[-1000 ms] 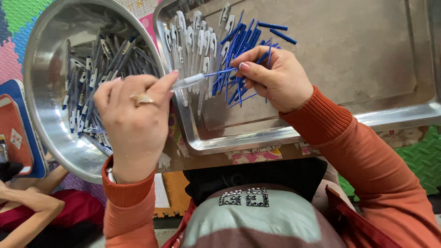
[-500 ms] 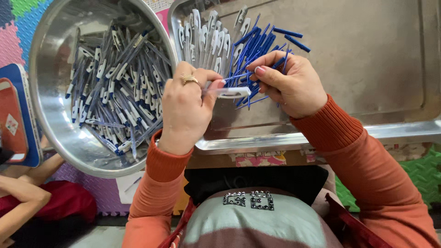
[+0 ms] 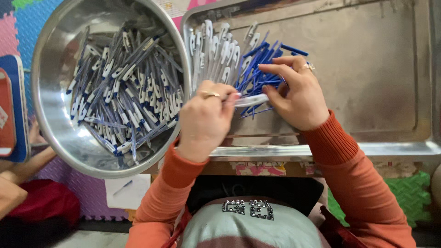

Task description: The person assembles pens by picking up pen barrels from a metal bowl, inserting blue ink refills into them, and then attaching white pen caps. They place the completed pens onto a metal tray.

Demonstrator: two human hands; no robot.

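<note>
My left hand (image 3: 204, 120) and my right hand (image 3: 294, 94) meet over a steel tray (image 3: 381, 82), both pinching one white pen barrel (image 3: 250, 100) between their fingertips. Just behind the hands lie several white pen barrels (image 3: 213, 50) and a pile of thin blue refills (image 3: 257, 69) on the tray. A round steel bowl (image 3: 50, 87) to the left holds many assembled blue and white pens (image 3: 124, 92). Each hand wears a ring and an orange sleeve.
Coloured foam mats cover the floor around the tray. A blue and red flat object (image 3: 11, 110) sits at the far left. Another person's limb (image 3: 18, 170) and red clothing (image 3: 46, 202) show at lower left. A white paper (image 3: 126, 190) lies under the bowl.
My left hand has moved right from over the bowl's rim to the tray and now meets my right hand on the barrel. The view has shifted so the bowl shows more fully.
</note>
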